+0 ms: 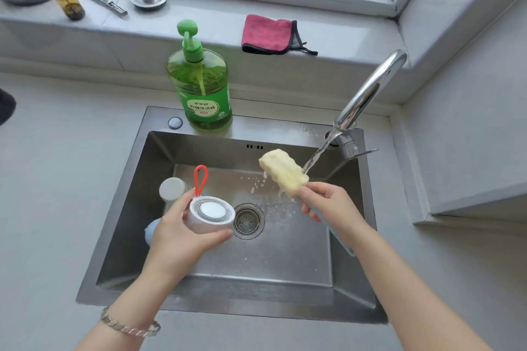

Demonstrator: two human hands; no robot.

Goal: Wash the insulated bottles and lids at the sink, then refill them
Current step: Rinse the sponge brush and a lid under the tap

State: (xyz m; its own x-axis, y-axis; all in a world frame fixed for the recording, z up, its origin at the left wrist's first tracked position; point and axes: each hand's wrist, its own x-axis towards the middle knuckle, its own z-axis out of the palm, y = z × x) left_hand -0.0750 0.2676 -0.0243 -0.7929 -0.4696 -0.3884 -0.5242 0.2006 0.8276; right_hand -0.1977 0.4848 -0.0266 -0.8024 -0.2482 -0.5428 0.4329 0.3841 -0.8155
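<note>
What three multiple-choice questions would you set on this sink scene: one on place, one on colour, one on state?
1. Where does the pink cloth lie? A on the floor; B on the window ledge; C in a drawer.
2. What colour is the loop on the lid held in the left hand? A red; B blue; C yellow.
3. What is the tap doing? A shut off; B running; C wrapped in foil.
Answers: B, it rests under the window; A, red above the white lid; B, water streams beside the sponge brush in the right hand.
</note>
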